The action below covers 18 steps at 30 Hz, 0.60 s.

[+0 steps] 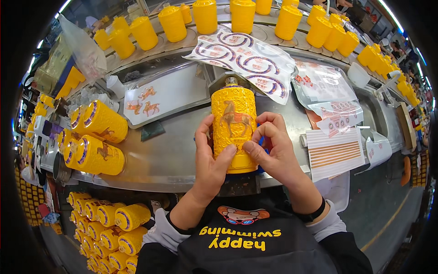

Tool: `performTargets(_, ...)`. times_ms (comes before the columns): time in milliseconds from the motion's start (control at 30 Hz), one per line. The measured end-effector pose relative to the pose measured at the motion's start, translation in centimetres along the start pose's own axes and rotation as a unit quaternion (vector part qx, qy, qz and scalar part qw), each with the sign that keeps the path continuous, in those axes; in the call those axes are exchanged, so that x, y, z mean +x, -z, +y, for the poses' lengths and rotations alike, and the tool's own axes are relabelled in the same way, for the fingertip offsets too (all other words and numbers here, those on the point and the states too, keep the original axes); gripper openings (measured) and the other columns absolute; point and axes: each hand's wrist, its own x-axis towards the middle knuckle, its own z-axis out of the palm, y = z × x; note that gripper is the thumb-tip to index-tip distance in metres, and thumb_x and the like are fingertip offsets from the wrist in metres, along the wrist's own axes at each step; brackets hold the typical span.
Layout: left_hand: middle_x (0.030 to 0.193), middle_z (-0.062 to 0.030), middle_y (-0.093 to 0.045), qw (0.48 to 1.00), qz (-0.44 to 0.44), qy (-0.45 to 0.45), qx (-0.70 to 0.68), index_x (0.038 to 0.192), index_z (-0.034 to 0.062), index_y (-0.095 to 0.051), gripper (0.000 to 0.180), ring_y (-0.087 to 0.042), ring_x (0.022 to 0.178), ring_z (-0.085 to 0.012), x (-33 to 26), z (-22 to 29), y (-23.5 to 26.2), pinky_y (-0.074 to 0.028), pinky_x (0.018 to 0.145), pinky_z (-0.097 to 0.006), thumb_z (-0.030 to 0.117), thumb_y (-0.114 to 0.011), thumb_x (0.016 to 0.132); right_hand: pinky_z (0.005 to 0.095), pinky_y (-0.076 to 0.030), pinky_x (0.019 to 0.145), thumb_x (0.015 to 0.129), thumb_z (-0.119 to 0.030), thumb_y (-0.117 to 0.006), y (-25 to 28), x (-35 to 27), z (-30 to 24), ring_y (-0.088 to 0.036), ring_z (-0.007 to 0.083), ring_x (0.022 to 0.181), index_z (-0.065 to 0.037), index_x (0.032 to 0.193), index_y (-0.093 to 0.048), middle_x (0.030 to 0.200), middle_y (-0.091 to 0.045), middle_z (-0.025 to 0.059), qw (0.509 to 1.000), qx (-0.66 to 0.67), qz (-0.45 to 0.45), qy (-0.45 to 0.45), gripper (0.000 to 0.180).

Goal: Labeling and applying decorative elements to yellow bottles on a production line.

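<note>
A yellow embossed bottle (232,101) lies before me on the metal worktop, its narrow neck pointing away. It bears a brown horse decal with a red saddle (235,121) and small dark lettering beneath. My left hand (207,160) wraps the bottle's left side, thumb pressed on the front beside the lettering. From the right, my right hand (278,153) presses its thumb at the lettering, its fingers curled against the bottle's side. Whatever supports the bottle underneath is mostly hidden; bits of blue show beside it.
Finished-looking yellow bottles (105,157) lie at the left, with more stacked below (130,217). A tray (169,91) holds horse decals. Printed decal sheets (246,61) lie beyond the bottle; a sheet of brown strips (335,153) lies right. Yellow bottles (172,23) line the far conveyor.
</note>
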Motion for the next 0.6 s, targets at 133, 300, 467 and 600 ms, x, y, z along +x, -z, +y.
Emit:
performTargets(133, 0.138, -0.0176, -0.038, 0.999, 0.003, 0.013, -0.049, 0.146, -0.0001, -0.021, 0.067, -0.042, 0.129, -0.0247, -0.01, 0.27, -0.12, -0.036, 0.110, -0.037, 0.008, -0.059, 0.090, 0.0185, -0.041, 0.072, 0.087, -0.016, -0.073, -0.01, -0.08, 0.52, -0.043, 0.0063, 0.088, -0.005, 0.090, -0.056, 0.117, -0.040, 0.0068, 0.998, 0.059, 0.002, -0.009, 0.020)
performTargets(300, 0.139, -0.0180, -0.038, 1.000, 0.000, 0.002, -0.013, 0.146, 0.0002, -0.021, 0.068, -0.042, 0.130, -0.0251, 0.03, -0.13, -0.03, -0.036, 0.110, -0.038, 0.009, -0.060, 0.091, 0.0219, -0.043, 0.075, 0.087, -0.018, -0.073, -0.01, 0.10, 0.22, -0.045, 0.0121, 0.093, -0.005, 0.090, -0.056, 0.115, -0.041, 0.0092, 0.999, 0.042, -0.002, -0.003, 0.022)
performTargets(467, 0.138, -0.0184, -0.037, 0.999, -0.008, 0.001, -0.043, 0.146, -0.0002, -0.019, 0.068, -0.042, 0.130, -0.0252, 0.04, -0.10, -0.02, -0.036, 0.110, -0.038, 0.010, -0.060, 0.092, 0.0225, -0.043, 0.070, 0.085, -0.018, -0.074, -0.01, 0.05, 0.53, -0.046, 0.0138, 0.089, -0.005, 0.089, -0.057, 0.113, -0.042, 0.0108, 0.994, 0.099, 0.008, -0.035, 0.022)
performTargets(600, 0.138, -0.0182, -0.037, 1.000, -0.007, 0.004, -0.021, 0.146, -0.0005, -0.019, 0.068, -0.042, 0.129, -0.0249, -0.06, -0.27, 0.01, -0.036, 0.110, -0.037, 0.011, -0.060, 0.093, 0.0227, -0.043, 0.070, 0.086, -0.016, -0.074, -0.37, 0.09, 0.97, -0.044, 0.0124, 0.087, -0.005, 0.090, -0.057, 0.113, -0.041, 0.0100, 0.997, 0.081, 0.011, 0.007, 0.020)
